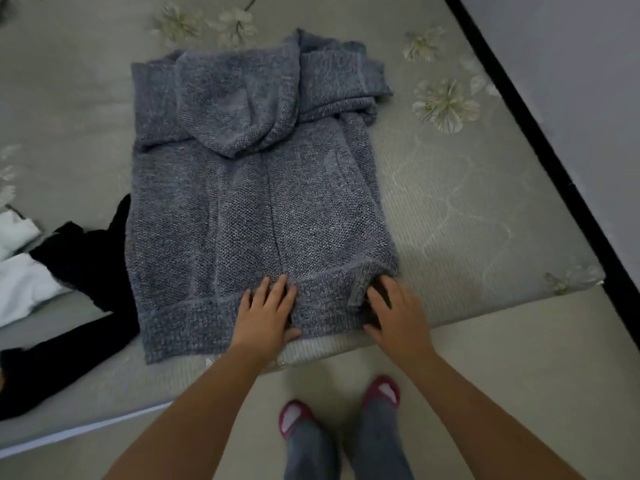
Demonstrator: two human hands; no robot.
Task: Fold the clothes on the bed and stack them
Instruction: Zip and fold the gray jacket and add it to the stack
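Bed (467, 216) takes up most of my view: pale grey-green cover with white flower prints, near corner at lower right. Dark strip (540, 161) runs along its right side, grey surface beyond it. Floor (519, 393) below is a light beige.

Grey knit hoodie (242, 202) lies flat on the bed, centre of view, hood (239, 102) turned down over the back, sleeves folded in across the top right. Ribbed hem band sits at the near mattress edge, closest to me.

Black garment (69, 271) is spread to the left of the hoodie, its edge touching or tucked under the hoodie's left side, cannot tell which. White garment (20, 271) lies further left, partly cut by the frame edge, touching the black one.

My left hand (266, 313) rests palm down on the hem band near its middle, fingers straight and slightly spread, pressing on the knit. My right hand (398, 317) is at the hem's right corner, fingers bent into the fabric there, thumb alongside; looks like it pinches the corner, though the fingertips are in shadow. Hands are near each other, not touching.

Below, my feet are on the floor beside the bed edge: grey trouser legs (311, 452), pink-and-white slippers (381, 393).
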